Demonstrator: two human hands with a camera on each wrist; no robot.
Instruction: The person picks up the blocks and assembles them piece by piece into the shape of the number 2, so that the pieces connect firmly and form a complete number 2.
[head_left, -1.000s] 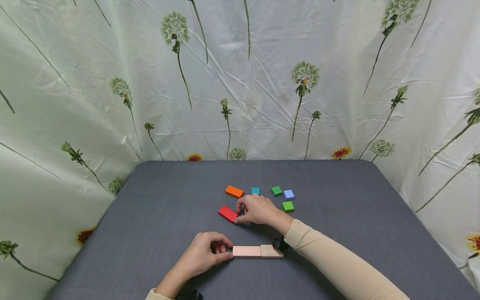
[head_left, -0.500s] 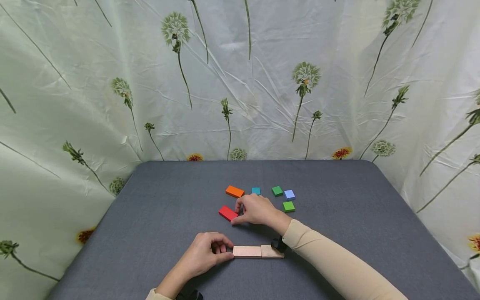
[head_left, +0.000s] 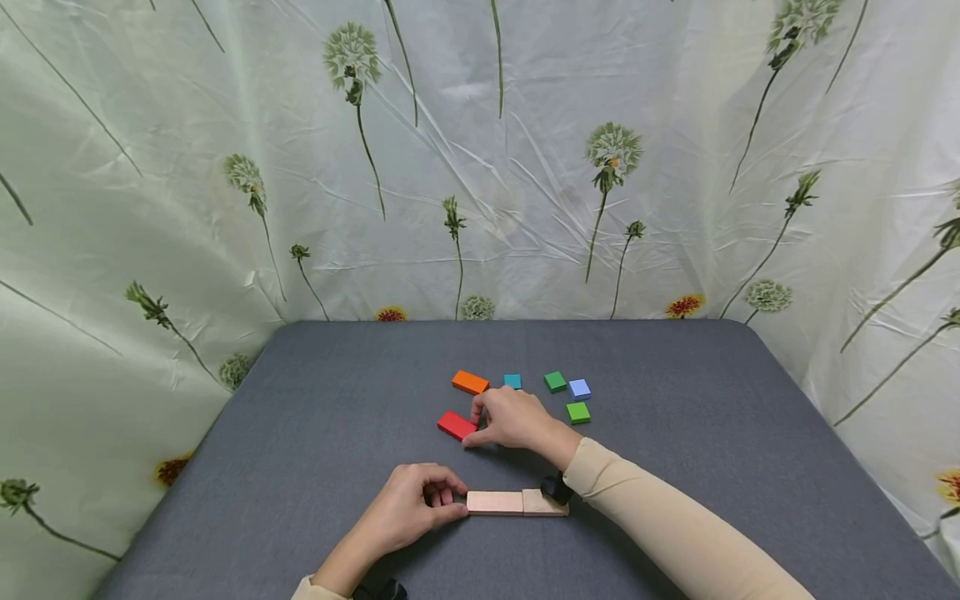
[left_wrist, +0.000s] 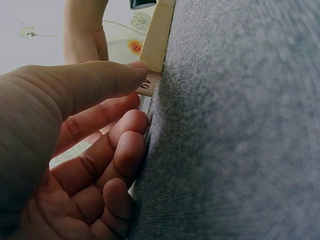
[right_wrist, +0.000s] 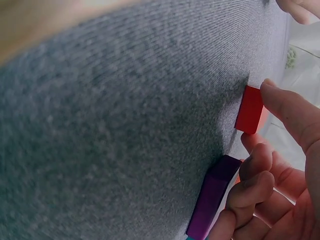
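My left hand (head_left: 416, 504) pinches the left end of a flat pinkish wooden block (head_left: 495, 503) between thumb and index finger. A paler wooden block (head_left: 542, 502) lies end to end with it, partly behind the black wrist camera (head_left: 556, 487). In the left wrist view, handwritten marks show on the end of the pinkish block (left_wrist: 148, 85), by the thumb. Farther back, my right hand (head_left: 516, 418) grips the right end of a flat red block (head_left: 456, 425) with thumb and index finger. A purple block (right_wrist: 212, 197) lies beside the curled fingers, hidden in the head view.
Behind the right hand lie an orange block (head_left: 470, 382) and a teal block (head_left: 512, 381). To its right are a dark green block (head_left: 555, 382), a light blue one (head_left: 579, 389) and a bright green one (head_left: 577, 412). A flowered curtain (head_left: 525, 208) hangs beyond the grey table (head_left: 337, 392).
The right thumb has shifted slightly left along the red block's near side. Both hands otherwise stay in place, and the blocks lie as before.
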